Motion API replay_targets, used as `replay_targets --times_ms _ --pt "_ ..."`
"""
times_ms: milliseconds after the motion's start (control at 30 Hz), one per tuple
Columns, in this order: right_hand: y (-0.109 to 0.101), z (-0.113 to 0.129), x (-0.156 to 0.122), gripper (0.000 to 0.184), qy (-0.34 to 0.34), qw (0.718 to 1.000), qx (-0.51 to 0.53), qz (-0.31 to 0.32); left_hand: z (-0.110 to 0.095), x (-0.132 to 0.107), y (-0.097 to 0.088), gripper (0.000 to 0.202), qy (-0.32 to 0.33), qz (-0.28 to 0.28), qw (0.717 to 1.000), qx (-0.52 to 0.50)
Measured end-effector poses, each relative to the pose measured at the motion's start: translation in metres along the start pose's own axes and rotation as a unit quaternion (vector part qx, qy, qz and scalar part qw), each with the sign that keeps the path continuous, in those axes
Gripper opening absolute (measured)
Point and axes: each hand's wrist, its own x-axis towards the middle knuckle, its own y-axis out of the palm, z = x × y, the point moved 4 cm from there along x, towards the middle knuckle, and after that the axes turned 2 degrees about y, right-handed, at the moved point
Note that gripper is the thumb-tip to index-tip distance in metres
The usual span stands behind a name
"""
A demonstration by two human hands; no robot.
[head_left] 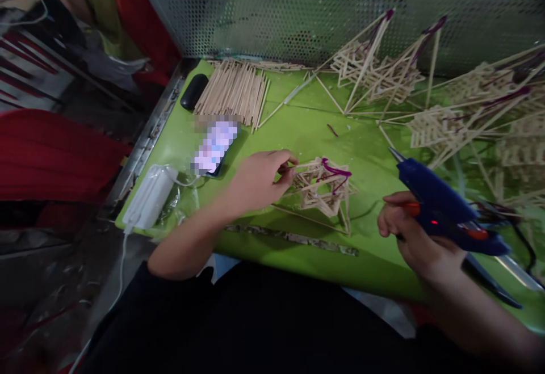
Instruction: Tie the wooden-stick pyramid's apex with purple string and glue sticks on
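Note:
My right hand [419, 238] is wrapped round a blue glue gun [438, 201] with an orange trigger and a small red light. Its metal nozzle points up and left, above the green tabletop. With thumb and fingertips, my left hand [264, 178] pinches the left corner of a small frame of thin wooden sticks [326, 189]. Purple cord is tied across the top of this frame, which lies on the table in front of me. The glue gun's nozzle is apart from the frame.
A bundle of loose wooden sticks [234, 91] lies at the back left, beside a black case [195, 91] and a lit phone [217, 147]. A white power strip [151, 195] sits at the left edge. Several finished-looking stick frames [378, 70] crowd the right, before a perforated metal panel [264, 11].

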Motion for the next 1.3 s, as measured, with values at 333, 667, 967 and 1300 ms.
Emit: replay_targets --times_ms 333,667,967,1300 --pt "0.005 -0.004 0.003 0.021 0.018 1.000 0.016 -0.003 0.004 -0.001 0.008 0.029 -0.054 0.019 0.994 -0.093" --pt "0.019 0.002 0.005 0.027 0.041 0.999 0.007 -0.014 0.004 -0.001 0.012 0.029 -0.067 0.029 0.987 -0.147" --pt "0.020 -0.001 0.004 0.020 0.017 1.000 0.005 0.012 -0.006 -0.004 0.005 0.023 0.023 -0.034 0.983 -0.176" --pt "0.017 -0.002 0.007 0.025 0.024 0.999 -0.008 0.036 -0.012 -0.006 0.004 0.012 0.114 -0.068 0.972 -0.194"
